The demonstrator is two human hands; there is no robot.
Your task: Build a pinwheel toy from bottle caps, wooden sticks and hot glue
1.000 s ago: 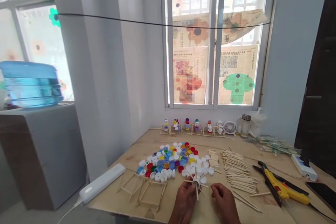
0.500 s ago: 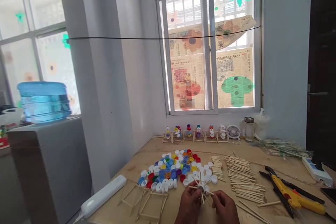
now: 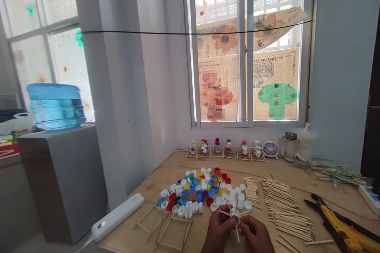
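Both hands (image 3: pixel 218 231) meet at a spoked white cap (image 3: pixel 235 215)

From where I stand, the white cap sits between the two hands, above the near part of the tabletop (image 3: pixel 158 178), with thin sticks (image 3: pixel 238 235) jutting from it all round. One stick runs down toward the person's body, others left, right and away. The left hand's fingers are closed around the cap's left side, thumb at its front. The right hand (image 3: pixel 257 234) is drawn in narrow, fingertips close against the cap's lower right; I can't tell whether they pinch a stick there. The cap lies just up and left of those fingertips. Neither hand seems clearly nearer. A second ago the right hand was apart from the cap, off to its right; now that gap has gone.
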